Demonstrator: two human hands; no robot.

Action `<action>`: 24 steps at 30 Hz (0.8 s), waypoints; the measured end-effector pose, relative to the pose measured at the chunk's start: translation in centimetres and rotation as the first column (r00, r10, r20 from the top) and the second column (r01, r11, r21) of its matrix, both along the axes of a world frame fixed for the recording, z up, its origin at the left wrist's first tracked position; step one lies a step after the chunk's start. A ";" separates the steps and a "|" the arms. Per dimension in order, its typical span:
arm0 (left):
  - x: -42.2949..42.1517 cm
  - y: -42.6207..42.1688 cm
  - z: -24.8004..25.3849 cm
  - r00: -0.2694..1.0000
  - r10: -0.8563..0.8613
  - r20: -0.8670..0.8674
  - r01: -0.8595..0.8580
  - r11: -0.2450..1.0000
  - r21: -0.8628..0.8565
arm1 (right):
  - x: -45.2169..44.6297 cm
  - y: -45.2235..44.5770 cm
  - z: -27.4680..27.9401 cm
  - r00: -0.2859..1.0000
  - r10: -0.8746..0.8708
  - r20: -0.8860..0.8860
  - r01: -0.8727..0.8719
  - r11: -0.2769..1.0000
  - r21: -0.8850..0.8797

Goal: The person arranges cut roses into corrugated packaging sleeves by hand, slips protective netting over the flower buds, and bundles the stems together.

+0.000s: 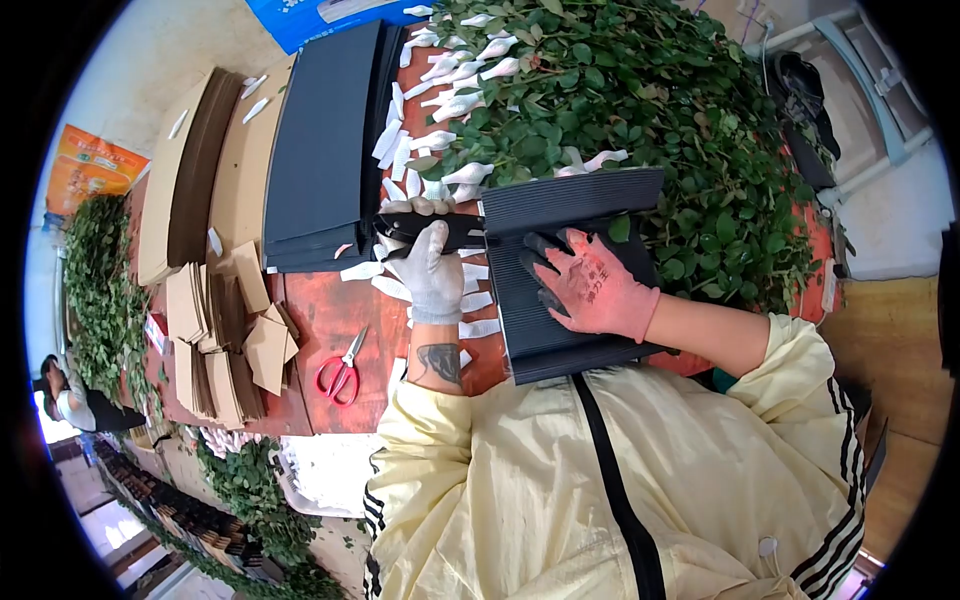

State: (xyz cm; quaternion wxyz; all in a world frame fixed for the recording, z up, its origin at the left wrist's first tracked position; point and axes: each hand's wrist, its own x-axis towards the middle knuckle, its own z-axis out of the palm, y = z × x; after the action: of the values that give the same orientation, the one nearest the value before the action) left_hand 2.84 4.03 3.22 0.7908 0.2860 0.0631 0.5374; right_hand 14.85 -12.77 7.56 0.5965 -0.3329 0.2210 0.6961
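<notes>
My left hand (432, 272), in a pale glove, is closed around a black hand stapler (462, 232). The stapler's front end meets the left edge of a folded black corrugated sheet (570, 195). My right hand (595, 285), in a pink glove with dark fingertips, lies flat on the sheet with its fingers spread. One side of the sheet stands up at the back, while the rest rests in front of my body. White-wrapped flower buds (465, 105) and white paper sleeves (390, 287) lie around my left hand.
Leafy rose stems (630, 90) are heaped behind and right of the sheet. A stack of black sheets (325, 130) and brown cardboard (235, 150) stand to the left. Red-handled scissors (338, 382) and small cardboard pieces (215, 370) lie on the red table (290, 415). A person (75, 400) is at far left.
</notes>
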 end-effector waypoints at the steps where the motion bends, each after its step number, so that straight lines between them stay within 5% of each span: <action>1: 0.1 0.4 -0.6 1.000 -0.007 0.016 0.007 1.000 0.018 | -0.1 0.2 0.5 1.000 -0.011 0.029 0.011 1.000 -0.021; 4: 0.1 1.0 -1.7 0.998 -0.006 0.060 0.003 0.999 0.051 | 0.2 -0.1 -0.2 0.997 0.032 0.075 -0.036 0.999 0.041; 7: 0.1 0.9 0.1 0.986 0.021 -0.166 -0.061 0.969 -0.241 | 1.2 -1.0 -3.0 0.977 0.175 0.117 -0.201 0.941 0.271; 8: -0.3 1.5 0.0 0.995 -0.048 -0.091 0.011 0.930 -0.367 | 1.3 -1.2 -3.4 0.966 0.220 0.136 -0.254 0.904 0.342; 12: -4.9 3.0 1.7 0.998 0.061 -0.030 -0.060 0.998 0.019 | 0.3 -0.9 -1.7 0.995 0.016 0.099 -0.033 0.985 0.170; 14: -10.6 1.5 5.6 0.721 0.063 -0.690 0.199 0.935 0.292 | 0.7 -1.2 -2.8 0.994 0.031 0.103 -0.070 0.912 0.404; 15: -13.4 0.6 7.1 0.486 0.193 -0.852 0.419 0.804 0.421 | 0.5 -0.9 -2.3 0.995 0.022 0.096 -0.054 0.938 0.343; 16: -15.4 -0.1 7.7 0.312 0.379 -0.871 0.712 0.514 0.479 | 0.8 -1.0 -3.0 0.999 0.021 0.029 -0.030 0.929 0.368; 18: -17.9 -3.5 6.9 0.031 0.523 -0.852 0.972 0.182 0.147 | 1.0 -1.0 -3.9 1.000 -0.026 -0.003 0.025 0.928 0.372; 19: -19.7 -5.5 5.0 -0.086 0.516 -0.852 0.986 0.164 0.000 | 1.4 -1.4 -4.2 1.000 -0.009 -0.019 0.015 0.929 0.370; 20: -21.2 -6.9 2.3 -0.197 0.512 -0.836 0.979 0.146 -0.141 | 2.0 -1.8 -4.4 0.905 -0.053 -0.421 0.197 0.932 0.305; 22: -22.4 -7.6 -1.7 -0.116 0.610 -0.784 0.987 0.162 -0.021 | 3.0 -2.0 -4.7 0.293 -0.141 -0.946 0.407 0.913 -0.010; 23: -22.7 -8.0 -3.4 -0.031 0.695 -0.718 0.983 0.150 0.103 | 2.9 -2.0 -4.6 -0.119 -0.178 -0.977 0.388 0.897 -0.211; 24: -21.6 -8.0 -5.0 -0.131 0.701 -0.701 0.981 0.192 0.009 | 1.9 -1.8 -3.9 -0.565 -0.211 -0.797 0.338 0.823 -0.457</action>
State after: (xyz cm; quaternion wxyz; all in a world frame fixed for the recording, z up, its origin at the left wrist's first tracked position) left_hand -18.79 -3.97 -1.79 0.1474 0.9490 0.1981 -0.1961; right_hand 16.70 -14.60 3.63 0.3110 0.5137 0.6721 0.4332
